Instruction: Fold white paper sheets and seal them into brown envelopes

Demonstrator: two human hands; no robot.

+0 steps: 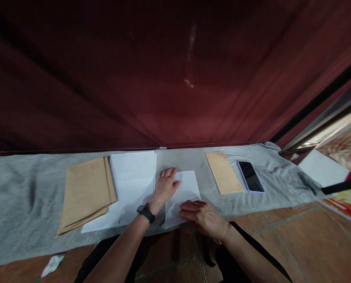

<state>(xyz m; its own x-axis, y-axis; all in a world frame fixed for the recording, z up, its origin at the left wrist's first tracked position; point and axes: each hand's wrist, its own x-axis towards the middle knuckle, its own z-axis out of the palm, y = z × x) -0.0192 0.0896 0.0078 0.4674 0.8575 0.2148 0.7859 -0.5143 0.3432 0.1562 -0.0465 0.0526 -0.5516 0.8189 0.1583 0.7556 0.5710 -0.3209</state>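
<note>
A white sheet of paper, which looks folded, lies in front of me on the grey cloth. My left hand, with a dark watch on its wrist, rests on the sheet's upper left edge, fingers stretched out. Across its lower right part lies my right hand, fingers extended to the left and flat on the paper. Larger white sheets are just left of my left hand. Brown envelopes are stacked further left, overlapping those sheets. A smaller tan envelope lies to the right.
A phone with a pale purple case lies right of the tan envelope. Grey cloth covers the long surface, and a dark red drape hangs behind it. A crumpled white tissue is on the tiled floor. Printed packaging stands at the right.
</note>
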